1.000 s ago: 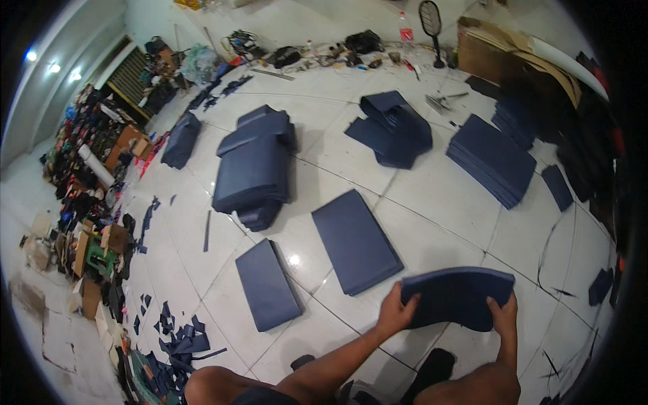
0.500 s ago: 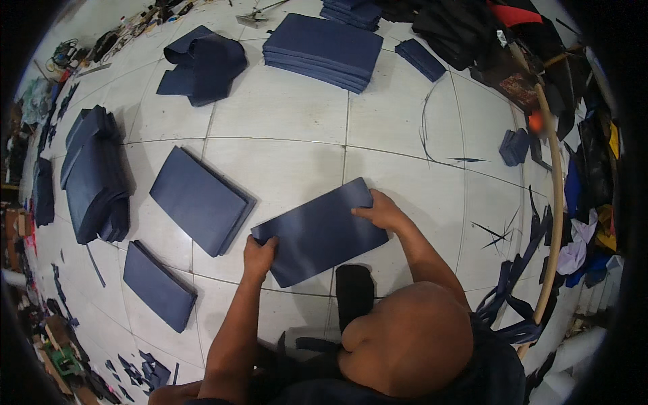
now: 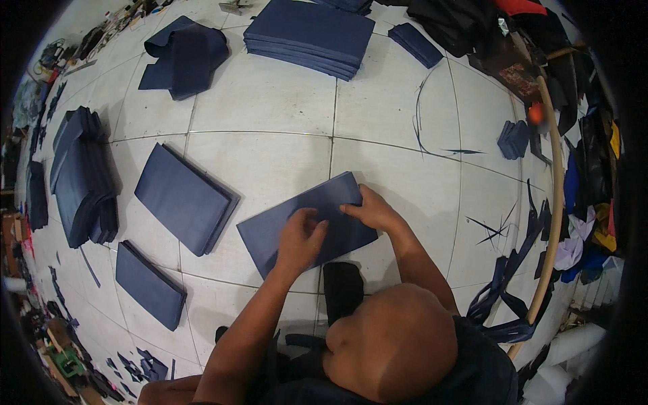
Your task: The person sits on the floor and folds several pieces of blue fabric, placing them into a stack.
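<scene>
A dark blue rectangular sheet (image 3: 270, 233), like stiff fabric, lies slanted just before me on the tiled floor. At its right end my right hand (image 3: 370, 208) grips the edge, thumb on the upper face and fingers partly hidden beneath. My left hand (image 3: 301, 239) is over the sheet's middle, fingers loosely curled and thumb apart, with nothing seen in it. Whether its fingertips touch the surface I cannot tell. To the left rests a small stack of similar blue pieces (image 3: 181, 197), with another blue stack (image 3: 150, 283) nearer to me.
Folded blue material (image 3: 82, 179) is piled at the far left. Toward the back are a crumpled blue piece (image 3: 192, 57) and a thick blue stack (image 3: 307, 34). Thin offcuts (image 3: 491, 229) and a curved wooden pole (image 3: 555, 202) lie on the right. Blue scraps (image 3: 150, 364) are scattered at lower left.
My left hand has let go of the sheet's left end and moved right, over its middle. The sheet now looks lower and flatter. My right hand keeps its hold.
</scene>
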A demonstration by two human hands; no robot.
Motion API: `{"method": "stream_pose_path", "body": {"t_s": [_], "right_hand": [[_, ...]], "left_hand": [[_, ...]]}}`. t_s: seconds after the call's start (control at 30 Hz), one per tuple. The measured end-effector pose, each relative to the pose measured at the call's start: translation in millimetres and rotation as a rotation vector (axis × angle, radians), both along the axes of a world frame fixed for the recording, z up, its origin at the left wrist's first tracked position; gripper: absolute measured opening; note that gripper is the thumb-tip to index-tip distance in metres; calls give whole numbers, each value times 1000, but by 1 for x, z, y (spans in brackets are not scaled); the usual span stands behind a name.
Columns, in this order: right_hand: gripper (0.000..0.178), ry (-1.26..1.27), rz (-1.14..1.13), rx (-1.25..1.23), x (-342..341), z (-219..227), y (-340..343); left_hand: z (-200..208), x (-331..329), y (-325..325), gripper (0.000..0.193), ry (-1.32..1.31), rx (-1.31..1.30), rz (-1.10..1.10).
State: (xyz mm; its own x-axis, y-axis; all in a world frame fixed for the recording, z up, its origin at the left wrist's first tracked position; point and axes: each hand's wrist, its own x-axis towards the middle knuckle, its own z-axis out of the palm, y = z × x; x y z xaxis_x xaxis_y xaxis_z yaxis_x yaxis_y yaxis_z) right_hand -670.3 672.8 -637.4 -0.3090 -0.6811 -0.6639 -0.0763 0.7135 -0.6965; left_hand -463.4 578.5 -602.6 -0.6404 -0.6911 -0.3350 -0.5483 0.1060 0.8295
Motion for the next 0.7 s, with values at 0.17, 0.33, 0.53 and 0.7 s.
{"method": "stream_pose_path", "body": {"t_s": [0.17, 0.33, 0.53, 0.7], "right_hand": [[58, 171, 23, -10, -3, -22, 9], [64, 432, 74, 9, -3, 23, 6], [58, 791, 152, -299, 1, 13, 9], [44, 1022, 296, -392, 4, -11, 17]], "left_hand": [[-47, -45, -6, 32, 54, 218, 55], [-63, -51, -10, 33, -61, 221, 90], [-53, -55, -20, 38, -60, 544, 216], [-39, -58, -27, 47, -64, 688, 318]]}}
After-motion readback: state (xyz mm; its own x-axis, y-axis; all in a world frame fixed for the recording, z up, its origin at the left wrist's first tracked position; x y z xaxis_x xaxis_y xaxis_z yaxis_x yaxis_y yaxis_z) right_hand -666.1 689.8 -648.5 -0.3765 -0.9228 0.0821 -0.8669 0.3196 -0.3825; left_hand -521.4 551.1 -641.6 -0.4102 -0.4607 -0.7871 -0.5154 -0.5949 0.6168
